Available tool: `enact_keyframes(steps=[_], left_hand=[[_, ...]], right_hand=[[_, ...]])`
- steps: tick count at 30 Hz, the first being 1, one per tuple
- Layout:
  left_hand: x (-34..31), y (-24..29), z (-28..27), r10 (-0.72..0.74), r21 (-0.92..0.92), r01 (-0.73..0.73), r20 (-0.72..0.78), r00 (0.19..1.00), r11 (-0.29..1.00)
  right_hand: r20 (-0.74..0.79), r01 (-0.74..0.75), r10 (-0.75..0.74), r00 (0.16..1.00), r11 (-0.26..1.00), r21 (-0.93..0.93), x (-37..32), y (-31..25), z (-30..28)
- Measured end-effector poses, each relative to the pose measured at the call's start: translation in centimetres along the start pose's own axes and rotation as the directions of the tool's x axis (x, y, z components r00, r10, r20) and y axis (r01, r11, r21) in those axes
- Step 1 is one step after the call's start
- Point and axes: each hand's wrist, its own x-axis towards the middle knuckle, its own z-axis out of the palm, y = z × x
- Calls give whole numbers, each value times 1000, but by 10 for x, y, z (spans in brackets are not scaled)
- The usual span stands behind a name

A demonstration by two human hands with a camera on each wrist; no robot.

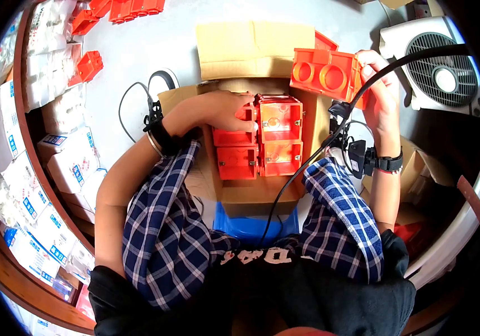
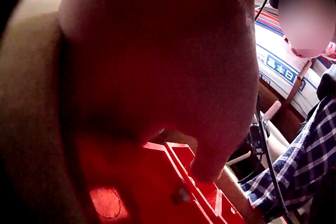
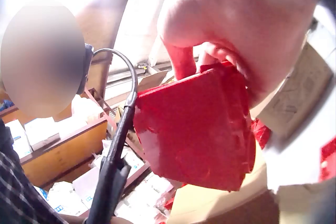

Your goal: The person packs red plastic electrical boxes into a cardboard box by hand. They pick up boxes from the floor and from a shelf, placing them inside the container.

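Note:
My right hand (image 1: 383, 98) holds up red plastic electrical boxes (image 1: 323, 73) by one end, over the right back corner of a cardboard carton (image 1: 259, 193). Round knockouts show on the face in the head view, and a flat red side (image 3: 194, 129) fills the middle of the right wrist view. Inside the carton, more red boxes (image 1: 281, 122) are packed in rows, open sides up. My left hand (image 1: 227, 111) grips a box in the left back of the pack, its thumb (image 2: 206, 163) at the rim in the left wrist view; its other fingertips are partly hidden.
Loose red boxes (image 1: 137, 8) lie on the floor at the back left. A grey fan (image 1: 444, 78) stands on the right. Shelves with white packages (image 1: 74, 168) line the left. A black cable (image 1: 363, 87) crosses before the right hand. A blue stool (image 1: 256, 224) shows beyond the carton's near edge.

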Motion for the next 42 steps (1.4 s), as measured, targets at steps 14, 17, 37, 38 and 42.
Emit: enact_keyframes(steps=[14,17,37,38,42], left_hand=[[-16,4,18,138,281,-60,-268,953,958],[-27,9,10,171,250,-87,-336,926,964],[-55,6,-10,286,194,-227,-373,883,954],[-56,4,-9,188,54,-183,-423,886,982],[-74,-9,-26,182,136,-123,-647,740,983]], right_hand=[[337,121,76,938,841,-528,2,18,55],[299,241,-42,953,703,-669,-1,26,61],[407,432,-194,893,627,-648,-10,43,77],[461,483,-212,862,620,-618,-10,43,80],[564,603,-264,782,547,-580,-15,50,82]])
